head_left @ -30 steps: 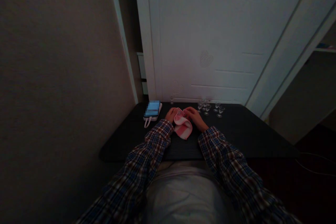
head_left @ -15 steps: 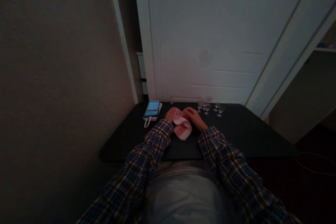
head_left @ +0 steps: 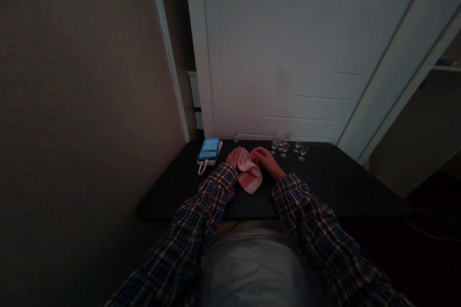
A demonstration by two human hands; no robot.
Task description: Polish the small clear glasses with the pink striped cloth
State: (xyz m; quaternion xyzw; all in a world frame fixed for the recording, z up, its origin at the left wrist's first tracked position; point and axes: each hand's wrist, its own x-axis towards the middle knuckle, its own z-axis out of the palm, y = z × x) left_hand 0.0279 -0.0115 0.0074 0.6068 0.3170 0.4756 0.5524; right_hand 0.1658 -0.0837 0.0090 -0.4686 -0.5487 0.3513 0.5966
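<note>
A pink and white striped cloth point(head_left: 249, 176) hangs between my two hands above a dark table point(head_left: 338, 187). My left hand point(head_left: 233, 157) grips the cloth's upper left part with fingers curled. My right hand point(head_left: 265, 159) pinches its upper right part; something small may be wrapped inside, but the dim light hides it. Both arms wear plaid sleeves. Just behind my right hand stand several tiny clear stemmed glasses point(head_left: 286, 146).
A phone with a lit screen point(head_left: 209, 149) lies on a white power bank with a loop cord at the table's back left. One more small glass point(head_left: 236, 137) stands by the white door point(head_left: 288, 48). A wall runs along the left.
The cloth's hanging end has drawn up and inward slightly. My hands stay almost in place.
</note>
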